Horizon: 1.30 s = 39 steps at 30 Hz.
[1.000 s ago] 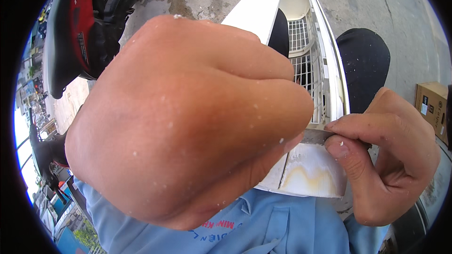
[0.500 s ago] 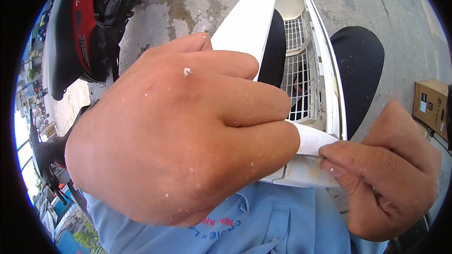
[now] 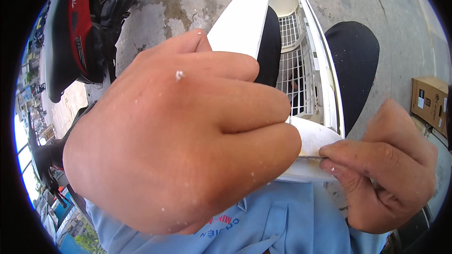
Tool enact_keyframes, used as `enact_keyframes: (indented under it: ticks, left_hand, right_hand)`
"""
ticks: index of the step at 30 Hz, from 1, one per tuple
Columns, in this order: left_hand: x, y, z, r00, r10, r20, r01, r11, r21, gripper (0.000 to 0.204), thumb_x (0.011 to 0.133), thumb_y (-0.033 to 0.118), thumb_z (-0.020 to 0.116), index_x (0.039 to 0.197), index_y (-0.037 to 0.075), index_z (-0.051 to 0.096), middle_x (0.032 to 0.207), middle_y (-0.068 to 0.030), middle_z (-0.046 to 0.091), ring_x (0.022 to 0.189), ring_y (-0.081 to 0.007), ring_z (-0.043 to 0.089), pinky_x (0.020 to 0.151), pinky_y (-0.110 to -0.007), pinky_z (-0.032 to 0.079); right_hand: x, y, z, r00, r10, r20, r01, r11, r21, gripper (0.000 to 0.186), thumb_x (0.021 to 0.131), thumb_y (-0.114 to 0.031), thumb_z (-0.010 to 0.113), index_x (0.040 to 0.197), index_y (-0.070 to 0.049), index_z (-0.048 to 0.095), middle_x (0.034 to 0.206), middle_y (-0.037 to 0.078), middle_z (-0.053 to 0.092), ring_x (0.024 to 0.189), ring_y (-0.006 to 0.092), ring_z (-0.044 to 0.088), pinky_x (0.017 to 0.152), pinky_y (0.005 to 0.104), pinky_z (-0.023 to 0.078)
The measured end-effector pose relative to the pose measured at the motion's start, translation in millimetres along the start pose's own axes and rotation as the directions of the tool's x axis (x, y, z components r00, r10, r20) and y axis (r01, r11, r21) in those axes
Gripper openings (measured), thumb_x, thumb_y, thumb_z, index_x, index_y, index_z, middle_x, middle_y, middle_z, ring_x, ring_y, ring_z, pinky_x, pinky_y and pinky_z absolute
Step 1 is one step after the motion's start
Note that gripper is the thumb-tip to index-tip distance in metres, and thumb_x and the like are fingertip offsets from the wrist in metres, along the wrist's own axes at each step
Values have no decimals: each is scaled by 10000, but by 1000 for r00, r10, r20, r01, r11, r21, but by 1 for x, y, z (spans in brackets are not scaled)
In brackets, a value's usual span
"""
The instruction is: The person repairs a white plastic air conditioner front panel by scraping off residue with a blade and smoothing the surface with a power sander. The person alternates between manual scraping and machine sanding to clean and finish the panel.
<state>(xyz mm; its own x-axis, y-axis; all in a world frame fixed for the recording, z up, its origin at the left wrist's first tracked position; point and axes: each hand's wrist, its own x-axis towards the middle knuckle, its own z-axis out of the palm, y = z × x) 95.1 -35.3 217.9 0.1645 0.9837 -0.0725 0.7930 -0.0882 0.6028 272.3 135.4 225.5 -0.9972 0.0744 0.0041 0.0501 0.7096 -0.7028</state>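
Note:
A long white plastic casing [image 3: 238,21] with grille openings lies between my knees, its near end close to my blue shirt. A thin dark metal strip [image 3: 310,157], seen edge-on, crosses this near end between my hands. My right hand [image 3: 393,169] is closed and pinches the strip between thumb and index finger. Large in front, my left hand [image 3: 183,136] is closed with its fingers curled. The strip runs in at its index finger; the fingertips and the strip's other end are hidden. White specks cling to both hands.
A red and black motorbike [image 3: 80,33] stands at the left. On the right a brown cardboard box [image 3: 429,101] sits on the concrete floor [image 3: 197,4], which has dark stains. My dark-clad knee [image 3: 355,61] is beside the casing's right edge.
The casing's near end has shifted and turned slightly under my hands, and more of its white curved surface shows above the strip. Both hands keep nearly the same place and grip.

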Motion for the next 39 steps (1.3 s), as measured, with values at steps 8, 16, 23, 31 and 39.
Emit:
enact_keyframes:
  ticks: [8,16,23,31,39]
  left_hand:
    - [1,0,-3,999,43,-3,-43,999,0,249,720,171,792,742,56,572,696,-68,459,612,-260,432,601,-410,275]
    - [-3,2,2,998,-53,-38,52,998,-30,247,684,148,792,725,57,567,682,-52,448,604,-251,421,622,-408,276]
    - [5,7,-11,990,-134,46,133,991,12,209,660,104,784,727,57,592,674,-50,493,586,-232,424,620,-417,273]
    - [6,12,6,989,95,-116,-81,989,122,271,626,169,826,705,67,588,670,-53,503,579,-222,415,608,-416,258]
    - [3,6,-14,991,-71,-118,69,997,-19,278,683,162,815,714,63,557,670,-51,455,583,-248,410,619,-413,277]
  right_hand:
    - [-2,1,-2,1000,11,-1,-11,999,-39,177,646,36,825,809,12,760,681,79,615,584,161,488,526,304,331]
    - [3,12,8,998,-48,-41,47,999,-7,191,630,4,845,800,14,760,667,60,600,585,158,484,531,302,329]
    - [6,13,10,995,-12,-103,8,999,-38,194,636,0,843,815,10,769,658,55,582,578,162,484,524,308,334]
    - [-5,0,0,999,-8,-36,10,999,38,230,607,-28,864,820,-5,781,650,52,590,576,160,479,509,305,322]
    - [5,2,-6,991,-78,-105,74,996,-43,201,651,-24,853,832,-5,768,705,57,588,609,154,473,538,295,324]
